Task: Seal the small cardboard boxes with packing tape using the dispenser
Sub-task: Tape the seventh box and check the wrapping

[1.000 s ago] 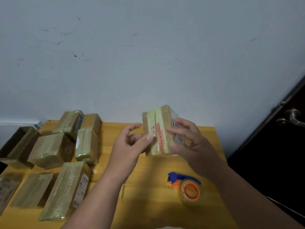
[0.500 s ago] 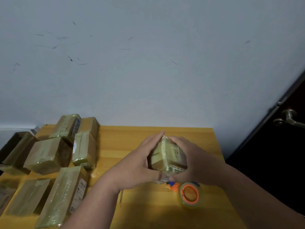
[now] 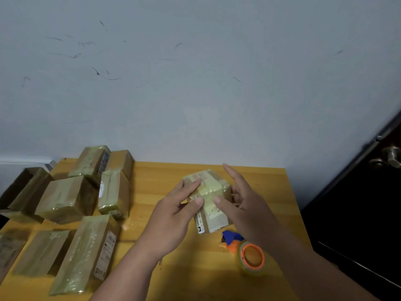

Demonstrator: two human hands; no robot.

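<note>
Left hand presses taped box on tabletop, fingers straight; right hand spread, thumb touching. Hasty smoothing could wrinkle tape; dispenser idle nearby.

wooden table, scuffed wall, door handle

Left-edge boxes cropped; door handle blurred at right edge.

Small brown cardboard box, banded with yellowish tape bearing red print, lying tilted at centre of the worktop. Tape dispenser, orange core, blue handle, clear roll, lying just beside it, nearer the viewer.
</note>
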